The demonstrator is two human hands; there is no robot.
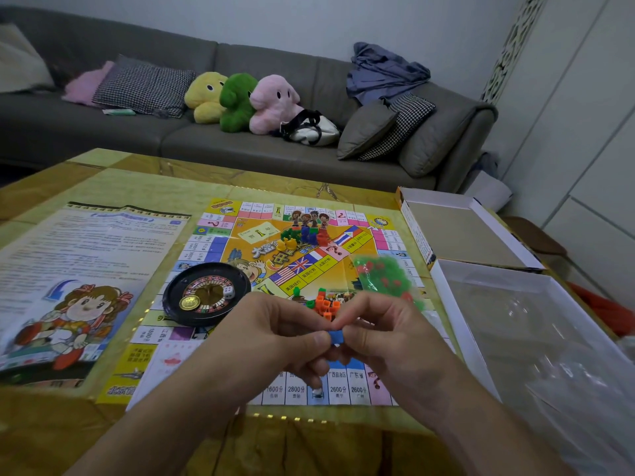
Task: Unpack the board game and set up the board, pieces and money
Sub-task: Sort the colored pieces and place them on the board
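Behind a grey sofa point(240, 142), the worktop point(51, 434) carries the board point(213, 249). Left hand point(275, 333) and right hand point(385, 333) together pinch a blue piece point(336, 336); a slip could scatter the orange pieces point(326, 305) just beyond.

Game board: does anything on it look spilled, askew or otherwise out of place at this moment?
Nothing looks damaged. The game board lies flat. A loose heap of orange and green blocks sits scattered near its middle, and a bag of pieces lies across the squares. Both hands, left hand and right hand, pinch a blue block.
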